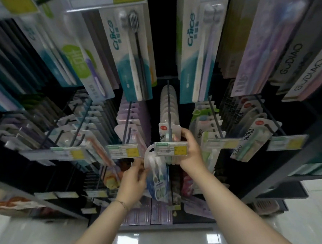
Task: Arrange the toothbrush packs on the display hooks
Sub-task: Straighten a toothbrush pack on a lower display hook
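My left hand (pixel 135 177) pinches a clear blister toothbrush pack (pixel 157 174) with a rounded top and blue-green card, held just below the middle hook's price tag (pixel 171 148). My right hand (pixel 188 148) grips the front pack (pixel 167 130) hanging on the middle display hook (pixel 169 109), fingers curled round its right edge. Behind that pack a row of similar clear packs fills the hook. The held pack's hang hole is left of the hook's tip and off it.
Neighbouring hooks carry purple packs (pixel 131 123) on the left and green-white packs (pixel 207 135) on the right. Tall boxed toothbrush packs (pixel 132 51) hang from the row above. Lower hooks and a glossy white floor (pixel 168 242) lie below.
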